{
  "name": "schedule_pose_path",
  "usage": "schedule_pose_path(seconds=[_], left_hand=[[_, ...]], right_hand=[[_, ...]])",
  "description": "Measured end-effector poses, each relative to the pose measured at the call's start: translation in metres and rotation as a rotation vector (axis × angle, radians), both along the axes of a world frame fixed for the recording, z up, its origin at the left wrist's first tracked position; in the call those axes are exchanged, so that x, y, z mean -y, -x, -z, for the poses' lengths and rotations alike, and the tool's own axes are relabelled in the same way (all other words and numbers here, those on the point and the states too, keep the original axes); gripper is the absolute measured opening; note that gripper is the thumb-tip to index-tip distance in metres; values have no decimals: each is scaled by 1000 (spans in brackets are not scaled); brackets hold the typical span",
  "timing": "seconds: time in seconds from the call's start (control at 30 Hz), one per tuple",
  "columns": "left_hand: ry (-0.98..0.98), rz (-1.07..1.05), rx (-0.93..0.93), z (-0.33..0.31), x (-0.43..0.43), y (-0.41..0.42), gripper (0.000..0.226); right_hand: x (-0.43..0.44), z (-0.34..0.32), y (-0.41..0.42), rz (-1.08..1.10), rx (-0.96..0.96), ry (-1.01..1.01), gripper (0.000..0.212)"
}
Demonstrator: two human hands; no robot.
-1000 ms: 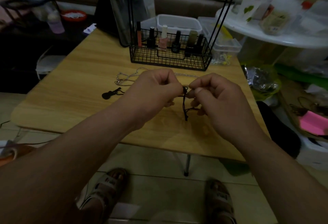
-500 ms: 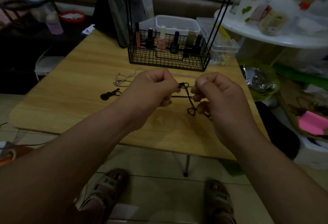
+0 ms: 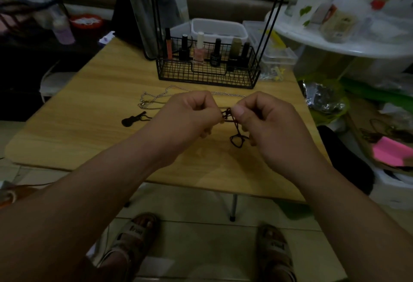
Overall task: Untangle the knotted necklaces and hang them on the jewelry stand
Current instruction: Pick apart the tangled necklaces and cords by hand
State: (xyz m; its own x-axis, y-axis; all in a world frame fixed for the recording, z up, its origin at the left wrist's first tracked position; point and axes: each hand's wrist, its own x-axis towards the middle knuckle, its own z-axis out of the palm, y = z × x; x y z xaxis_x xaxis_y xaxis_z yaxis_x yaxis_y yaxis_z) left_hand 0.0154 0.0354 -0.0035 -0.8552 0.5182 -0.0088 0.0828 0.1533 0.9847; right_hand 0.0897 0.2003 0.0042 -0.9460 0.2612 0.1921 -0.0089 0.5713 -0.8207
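Hands at work over a wooden bench (image 3: 89, 107): a person's left hand (image 3: 190, 120) and right hand (image 3: 274, 127) hold a knotted black cord necklace (image 3: 227, 115) in front of a wire-basket stand (image 3: 207, 76). The fingers (image 3: 238, 111) of both hands are curled in tight. Thumb and forefinger of each hand pinch the tangle from its own side, so the knot sits in the narrow gap between them, just forward of the stand's front wall. A small loop (image 3: 237, 142) of the same cord hangs below the knot, beside the right hand's lower fingers.

A silver chain necklace (image 3: 156, 97) lies on the bench between the stand and the hands, bunched at its left end and running rightward behind the knuckles. Forward and to the left of the stand, a black guitar-shaped pendant (image 3: 132, 120) lies flat. Its thin cord leads toward the left hand and passes out of sight behind it; whether it joins the knot cannot be told.

Nail-polish bottles (image 3: 199, 52) stand upright in a row inside the stand's basket. Thin black rods (image 3: 273, 13) rise from either end of it and leave the top of the frame. Clear plastic boxes (image 3: 220, 27) sit directly behind the stand. Well forward of it, past the bench's near edge, two sandalled feet (image 3: 134, 234) rest on a tiled floor (image 3: 190, 203).
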Motion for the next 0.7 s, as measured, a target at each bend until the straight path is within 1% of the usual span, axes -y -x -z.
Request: schedule_pose_path(seconds=[0.07,0.13,0.17,0.27,0.37,0.47,0.57,0.63,0.7], left_hand=[[-61,2,81,0,-2,0,17],[-102,-7,126,0,-4,1,19],[-109,-13,136,0,-4,2,22],[-113,-4,146,2,-6,1,25],[-107,25,148,5,-9,-2,16],[-114,25,168,6,-10,-4,9],[-143,25,183,6,-9,-3,8],[-156,71,186,8,-8,-2,8],[-131,117,154,11,-8,-4,14]], right_hand=[[1,0,0,40,42,313,16],[4,0,0,11,88,637,17],[6,0,0,-6,117,755,16],[8,-1,0,-57,192,1004,18],[10,-2,2,-98,221,1166,23],[12,0,4,-100,222,1205,25],[11,3,6,-76,190,1116,22],[9,5,7,-62,150,960,19],[6,6,7,-55,118,722,19]])
